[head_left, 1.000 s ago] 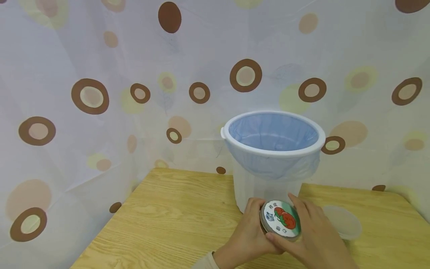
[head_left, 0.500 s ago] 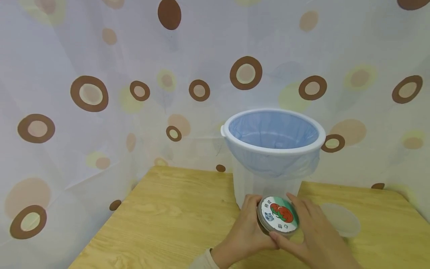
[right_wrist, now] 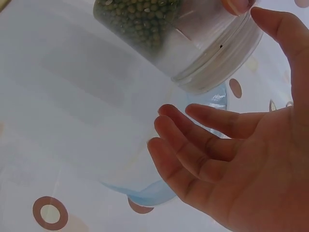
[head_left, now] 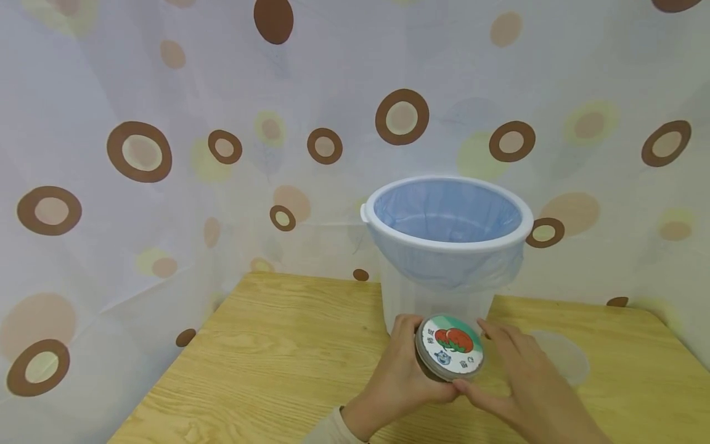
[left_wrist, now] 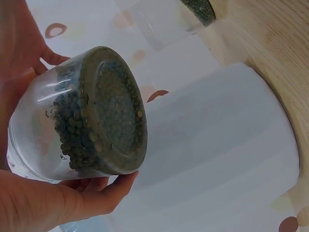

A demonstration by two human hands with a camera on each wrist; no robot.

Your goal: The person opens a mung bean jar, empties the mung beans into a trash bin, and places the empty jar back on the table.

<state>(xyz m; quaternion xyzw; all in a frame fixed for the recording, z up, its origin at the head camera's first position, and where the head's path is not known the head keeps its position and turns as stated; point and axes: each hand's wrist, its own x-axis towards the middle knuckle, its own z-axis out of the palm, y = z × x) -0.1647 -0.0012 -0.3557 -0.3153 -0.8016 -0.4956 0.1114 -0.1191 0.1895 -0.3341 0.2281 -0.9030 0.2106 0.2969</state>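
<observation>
A clear jar partly filled with small green beans is tilted in my left hand, whose fingers and thumb wrap its side. Its round lid shows a red tomato picture on white and green and faces up toward the head camera. My right hand lies just right of the lid with its fingers spread and loosely bent. The right thumb tip is at the lid's near edge; whether it touches cannot be made out. The other right fingers stand apart from the lid in the right wrist view.
Behind the hands stands a white bin with a blue bag liner folded over its rim. At right on the wooden table is a translucent round-topped container. A spotted curtain hangs behind.
The lid's picture has turned counterclockwise. The right fingers have moved away from the lid's far side, leaving a wider gap. Both hands and the jar sit slightly further left and higher in view.
</observation>
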